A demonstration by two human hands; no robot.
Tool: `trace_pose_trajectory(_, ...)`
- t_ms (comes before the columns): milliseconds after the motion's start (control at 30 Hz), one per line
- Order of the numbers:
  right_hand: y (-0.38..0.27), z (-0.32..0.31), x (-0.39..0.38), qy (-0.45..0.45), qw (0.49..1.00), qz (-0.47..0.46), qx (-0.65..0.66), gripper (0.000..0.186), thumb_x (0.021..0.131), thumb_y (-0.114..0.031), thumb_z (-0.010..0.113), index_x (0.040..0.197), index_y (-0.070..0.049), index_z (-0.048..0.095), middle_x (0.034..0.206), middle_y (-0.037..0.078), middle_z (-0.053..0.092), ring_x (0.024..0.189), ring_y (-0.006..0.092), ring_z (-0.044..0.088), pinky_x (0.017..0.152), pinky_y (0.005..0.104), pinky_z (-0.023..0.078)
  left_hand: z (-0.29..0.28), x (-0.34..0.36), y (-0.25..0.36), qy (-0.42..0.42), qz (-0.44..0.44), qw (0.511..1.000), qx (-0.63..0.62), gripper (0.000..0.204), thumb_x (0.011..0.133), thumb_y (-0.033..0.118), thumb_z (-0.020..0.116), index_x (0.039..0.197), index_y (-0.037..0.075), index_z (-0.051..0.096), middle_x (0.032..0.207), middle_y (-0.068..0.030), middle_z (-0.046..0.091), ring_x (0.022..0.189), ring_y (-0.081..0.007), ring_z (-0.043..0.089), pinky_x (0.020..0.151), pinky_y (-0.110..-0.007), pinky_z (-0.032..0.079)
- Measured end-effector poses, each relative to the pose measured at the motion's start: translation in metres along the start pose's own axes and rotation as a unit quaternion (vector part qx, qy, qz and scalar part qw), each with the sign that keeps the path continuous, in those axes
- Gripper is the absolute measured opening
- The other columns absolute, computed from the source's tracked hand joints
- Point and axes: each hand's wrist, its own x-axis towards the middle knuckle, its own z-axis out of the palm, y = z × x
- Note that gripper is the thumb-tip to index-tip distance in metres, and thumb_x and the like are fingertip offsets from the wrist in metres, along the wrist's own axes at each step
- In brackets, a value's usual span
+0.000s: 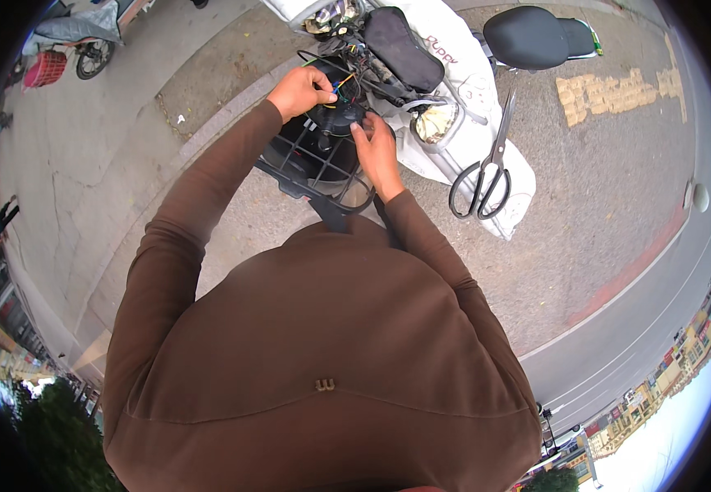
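Observation:
Thin coloured wires [341, 86] rise out of a dark tangle, and my left hand [296, 93] pinches them between thumb and fingertips. Just below sits a black rounded housing [336, 120], above a black wire basket [313, 157]. My right hand [379, 153] grips the right edge of this housing with thumb and fingers; part of its grasp is hidden. More dark cables and connectors [355, 61] bunch beyond both hands. To their right lies a long black padded seat [404, 51] on a white scooter body.
Large scissors [483, 176] with black handles lie on the white handwritten cover [466, 98] at right. Farther off is another black seat [528, 38]. A parked bike with a pink basket [45, 69] stands at the far left. A road [610, 361] runs along the right.

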Motion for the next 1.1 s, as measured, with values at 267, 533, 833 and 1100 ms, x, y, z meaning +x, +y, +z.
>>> trace_pose_trajectory(267, 0.008, 0.026, 0.043, -0.102, 0.914, 0.237, 0.314, 0.06, 0.088, -0.017, 0.065, 0.137, 0.002, 0.036, 0.117, 0.014, 0.058, 0.09, 0.021, 0.065, 0.062, 0.0327, 0.057, 0.006, -0.009, -0.02, 0.101, 0.106, 0.987, -0.07, 0.019, 0.082, 0.01, 0.07, 0.097, -0.001, 0.069, 0.098, -0.0057, 0.06, 0.078, -0.0111, 0.056, 0.074, -0.026, 0.046)
trace_pose_trajectory(533, -0.065, -0.011, -0.003, -0.186, 0.87, 0.273, 0.367, 0.05, 0.087, -0.024, 0.067, 0.125, -0.002, 0.044, 0.106, 0.009, 0.061, 0.087, 0.017, 0.064, 0.065, 0.0319, 0.055, 0.017, -0.091, -0.049, 0.245, 0.003, 0.883, -0.4, 0.05, 0.094, 0.029, 0.06, 0.135, 0.005, 0.044, 0.116, -0.0038, 0.053, 0.096, -0.0117, 0.054, 0.083, -0.03, 0.045)
trace_pose_trajectory(833, -0.089, -0.002, -0.011, -0.241, 0.791, 0.294, 0.479, 0.027, 0.094, -0.026, 0.06, 0.113, -0.01, 0.051, 0.098, 0.002, 0.06, 0.083, 0.0141, 0.06, 0.066, 0.0337, 0.05, 0.005, -0.106, -0.021, 0.133, 0.08, 0.775, -0.613, 0.076, 0.091, 0.038, 0.062, 0.148, 0.01, 0.019, 0.14, -0.0084, 0.042, 0.127, -0.0218, 0.043, 0.104, -0.045, 0.039)
trace_pose_trajectory(1100, -0.071, -0.011, -0.009, -0.273, 0.793, 0.256, 0.481, 0.039, 0.096, -0.026, 0.056, 0.129, -0.008, 0.046, 0.109, 0.004, 0.059, 0.086, 0.0149, 0.06, 0.068, 0.0319, 0.05, 0.029, -0.102, -0.006, 0.128, 0.016, 0.738, -0.662, 0.071, 0.088, 0.036, 0.067, 0.144, 0.013, 0.03, 0.134, -0.0061, 0.047, 0.121, -0.0212, 0.049, 0.1, -0.042, 0.043)
